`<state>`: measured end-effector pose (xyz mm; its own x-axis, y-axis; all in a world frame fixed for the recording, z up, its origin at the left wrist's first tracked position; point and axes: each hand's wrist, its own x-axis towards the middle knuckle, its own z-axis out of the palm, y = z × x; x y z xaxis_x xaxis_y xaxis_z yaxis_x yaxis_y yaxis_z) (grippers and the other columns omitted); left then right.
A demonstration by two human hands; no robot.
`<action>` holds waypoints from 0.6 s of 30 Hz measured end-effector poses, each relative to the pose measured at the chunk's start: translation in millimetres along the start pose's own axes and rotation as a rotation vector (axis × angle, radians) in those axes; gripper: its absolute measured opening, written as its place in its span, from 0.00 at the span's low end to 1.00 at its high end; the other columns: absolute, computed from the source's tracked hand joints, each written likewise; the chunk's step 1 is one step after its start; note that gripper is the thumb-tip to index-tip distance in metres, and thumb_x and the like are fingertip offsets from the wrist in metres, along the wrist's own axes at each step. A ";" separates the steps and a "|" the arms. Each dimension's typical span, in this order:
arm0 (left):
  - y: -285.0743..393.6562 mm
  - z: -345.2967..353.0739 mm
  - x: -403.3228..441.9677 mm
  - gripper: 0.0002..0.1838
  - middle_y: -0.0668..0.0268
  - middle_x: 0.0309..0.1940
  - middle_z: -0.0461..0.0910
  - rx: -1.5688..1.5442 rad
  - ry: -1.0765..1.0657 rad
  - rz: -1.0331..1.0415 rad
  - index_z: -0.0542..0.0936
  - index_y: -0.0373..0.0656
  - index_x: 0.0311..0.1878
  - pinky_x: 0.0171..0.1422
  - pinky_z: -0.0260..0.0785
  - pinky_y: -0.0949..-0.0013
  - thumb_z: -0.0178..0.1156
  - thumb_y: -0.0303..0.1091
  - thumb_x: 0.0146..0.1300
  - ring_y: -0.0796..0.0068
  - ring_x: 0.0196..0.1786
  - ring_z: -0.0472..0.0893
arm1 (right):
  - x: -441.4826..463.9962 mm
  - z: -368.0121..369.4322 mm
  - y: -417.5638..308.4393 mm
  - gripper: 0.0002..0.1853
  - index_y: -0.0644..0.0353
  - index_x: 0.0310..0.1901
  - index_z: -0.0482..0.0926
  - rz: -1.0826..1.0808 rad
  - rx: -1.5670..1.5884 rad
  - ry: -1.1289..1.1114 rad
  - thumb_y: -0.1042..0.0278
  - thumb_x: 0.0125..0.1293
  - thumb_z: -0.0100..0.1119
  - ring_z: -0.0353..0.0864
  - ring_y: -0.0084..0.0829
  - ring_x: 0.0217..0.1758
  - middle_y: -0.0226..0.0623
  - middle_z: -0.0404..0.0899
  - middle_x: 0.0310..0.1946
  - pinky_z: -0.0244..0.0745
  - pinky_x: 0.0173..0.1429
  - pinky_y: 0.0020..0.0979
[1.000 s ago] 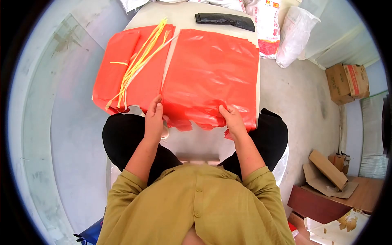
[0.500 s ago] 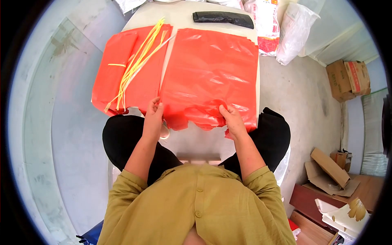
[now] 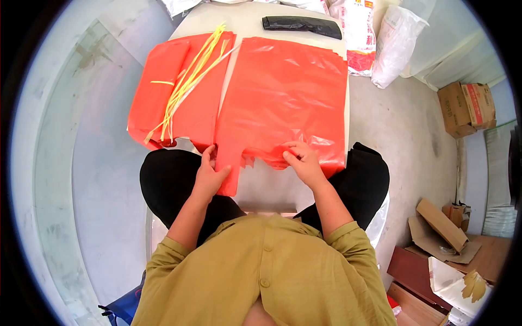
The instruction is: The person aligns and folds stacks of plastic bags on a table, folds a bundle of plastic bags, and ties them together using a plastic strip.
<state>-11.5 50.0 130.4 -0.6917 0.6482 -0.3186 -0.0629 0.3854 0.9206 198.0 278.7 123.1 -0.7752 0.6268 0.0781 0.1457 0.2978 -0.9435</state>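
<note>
Red plastic bags (image 3: 288,92) lie flat in a stack, their near edge cut into handle-like strips over the table's front edge. My left hand (image 3: 209,176) is at the left strip, thumb and fingers pinching its upper part. Further right, my right hand (image 3: 302,161) pinches the ragged near edge of the same bags. To the left, another red stack (image 3: 198,119) carries a bundle of yellow strips (image 3: 182,89), with a folded red piece (image 3: 157,89) beside them.
A black folded bag (image 3: 302,26) lies at the table's (image 3: 239,20) far side. White printed sacks (image 3: 359,41) stand behind on the right. Cardboard boxes (image 3: 459,111) are by the right wall; opened cardboard (image 3: 437,233) lies on brown furniture (image 3: 416,271). My knees flank the near edge.
My left hand has moved down and opened its thumb wider, and the left strip now hangs lower and flatter. My right hand has shifted slightly left along the bags' edge.
</note>
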 end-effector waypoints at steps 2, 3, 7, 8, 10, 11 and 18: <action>-13.4 -3.3 1.8 0.43 0.55 0.57 0.85 -0.025 -0.029 0.030 0.58 0.39 0.82 0.63 0.78 0.64 0.69 0.31 0.67 0.69 0.56 0.85 | -5.5 -2.0 -11.5 0.09 0.64 0.44 0.88 -0.032 -0.054 -0.077 0.67 0.72 0.66 0.79 0.32 0.59 0.34 0.85 0.57 0.77 0.59 0.33; -12.8 -3.9 0.2 0.43 0.56 0.55 0.85 -0.041 -0.029 0.033 0.59 0.40 0.82 0.62 0.78 0.64 0.68 0.30 0.67 0.69 0.55 0.86 | -7.6 -3.1 -19.9 0.09 0.64 0.43 0.89 -0.047 -0.081 -0.116 0.67 0.71 0.67 0.78 0.34 0.60 0.35 0.84 0.58 0.77 0.59 0.33; -10.4 -12.6 -7.9 0.41 0.58 0.47 0.88 -0.051 -0.039 0.046 0.61 0.41 0.81 0.58 0.78 0.66 0.67 0.30 0.68 0.71 0.50 0.86 | -13.0 0.0 -26.0 0.11 0.63 0.45 0.89 -0.106 -0.193 -0.097 0.65 0.67 0.71 0.80 0.39 0.62 0.40 0.85 0.56 0.78 0.62 0.40; -9.6 -15.1 -9.9 0.40 0.59 0.44 0.88 -0.040 -0.043 0.049 0.61 0.42 0.81 0.56 0.78 0.67 0.66 0.30 0.68 0.73 0.48 0.87 | -13.4 2.2 -27.4 0.11 0.63 0.45 0.89 -0.152 -0.239 -0.086 0.66 0.66 0.71 0.79 0.40 0.61 0.39 0.85 0.56 0.78 0.62 0.39; 0.1 -17.3 -14.8 0.38 0.61 0.40 0.88 -0.039 -0.027 0.003 0.63 0.42 0.81 0.52 0.78 0.68 0.66 0.30 0.69 0.75 0.43 0.86 | -13.6 6.9 -34.8 0.12 0.61 0.47 0.88 -0.270 -0.323 -0.096 0.66 0.64 0.72 0.79 0.43 0.60 0.38 0.85 0.55 0.78 0.61 0.40; 5.5 -17.7 -17.4 0.38 0.62 0.38 0.88 -0.039 -0.020 -0.020 0.63 0.42 0.80 0.50 0.77 0.69 0.65 0.30 0.69 0.76 0.41 0.85 | -13.4 11.7 -40.0 0.14 0.61 0.49 0.87 -0.342 -0.360 -0.117 0.66 0.63 0.73 0.79 0.44 0.60 0.38 0.85 0.55 0.78 0.62 0.41; 32.8 -23.4 -26.6 0.35 0.66 0.32 0.85 -0.083 -0.060 -0.103 0.67 0.43 0.79 0.38 0.73 0.75 0.65 0.30 0.71 0.82 0.32 0.80 | -20.9 68.2 -100.8 0.23 0.58 0.51 0.83 -0.573 -0.390 -0.353 0.65 0.54 0.79 0.81 0.44 0.59 0.39 0.84 0.54 0.78 0.61 0.44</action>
<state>-12.0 30.0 174.4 -0.6343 0.6471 -0.4230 -0.1921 0.3980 0.8970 157.6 186.4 194.6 -0.9353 0.0516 0.3500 -0.1816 0.7790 -0.6002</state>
